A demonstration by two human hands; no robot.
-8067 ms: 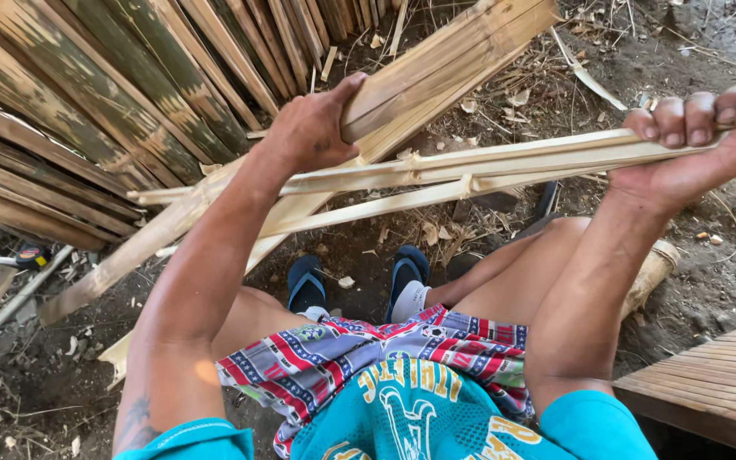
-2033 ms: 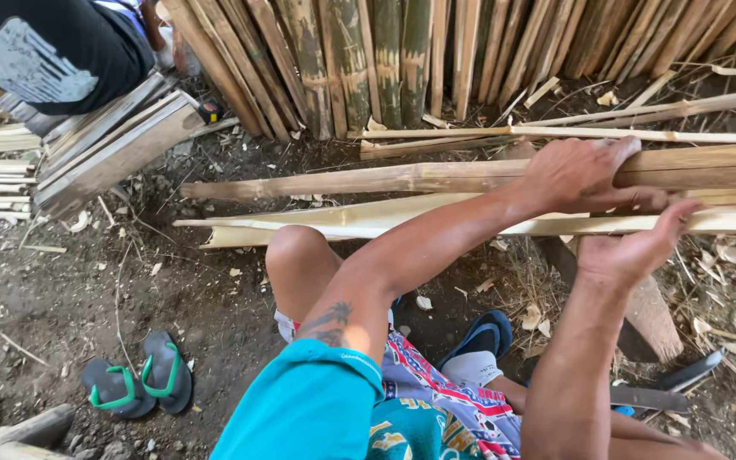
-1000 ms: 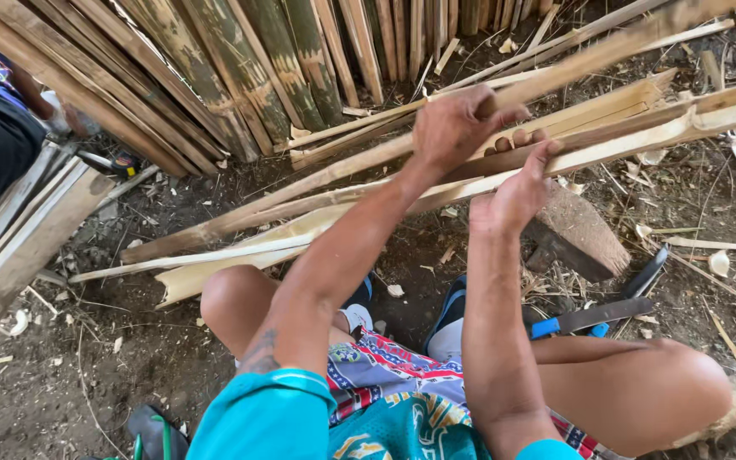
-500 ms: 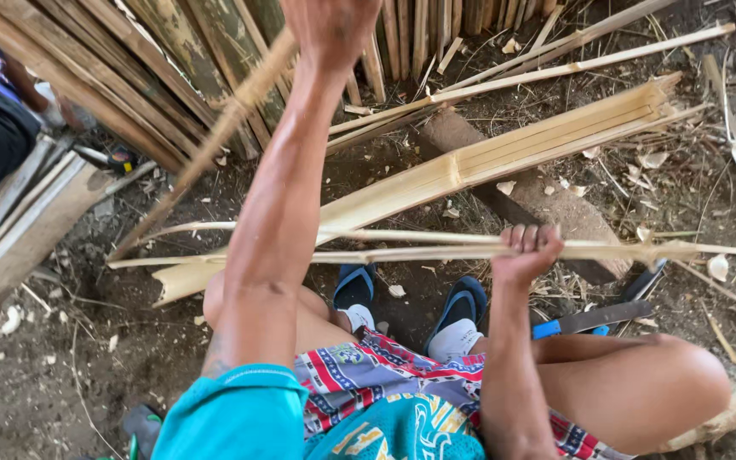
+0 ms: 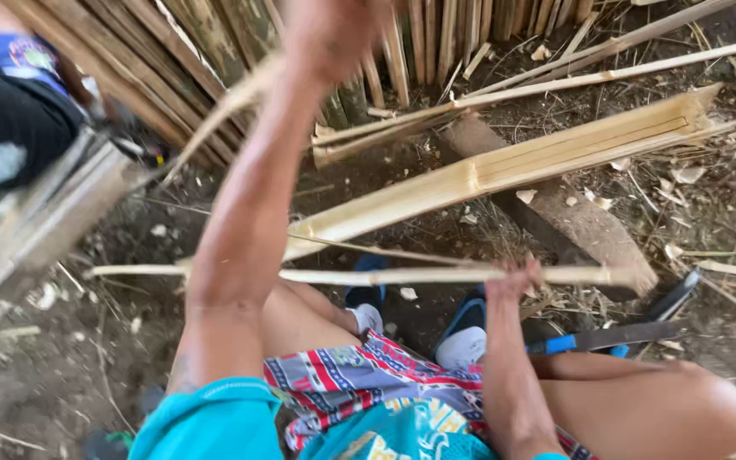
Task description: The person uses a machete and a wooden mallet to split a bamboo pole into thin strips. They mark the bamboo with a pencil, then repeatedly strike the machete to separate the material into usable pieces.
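Observation:
My left hand (image 5: pixel 327 38) is raised high at the top of the view, gripping a thin bamboo strip (image 5: pixel 215 115) that slants down to the left. My right hand (image 5: pixel 513 281) is closed around a long pale bamboo slat (image 5: pixel 368 276) lying level across my knees. A wide split bamboo half (image 5: pixel 504 175) rests on the ground just beyond it, angled up to the right. I sit in patterned shorts with blue sandals (image 5: pixel 462 319) on my feet.
A knife with a blue handle (image 5: pixel 594 341) lies on the dirt by my right knee. A stack of bamboo slats (image 5: pixel 181 51) leans at the back. Another person in dark clothes (image 5: pixel 10 119) sits at the left beside bundled slats (image 5: pixel 53 217). A wooden block (image 5: pixel 572 223) lies under the split half.
My left hand has lifted the thin strip higher and farther up. My right hand keeps its hold on the level slat. The view has shifted slightly.

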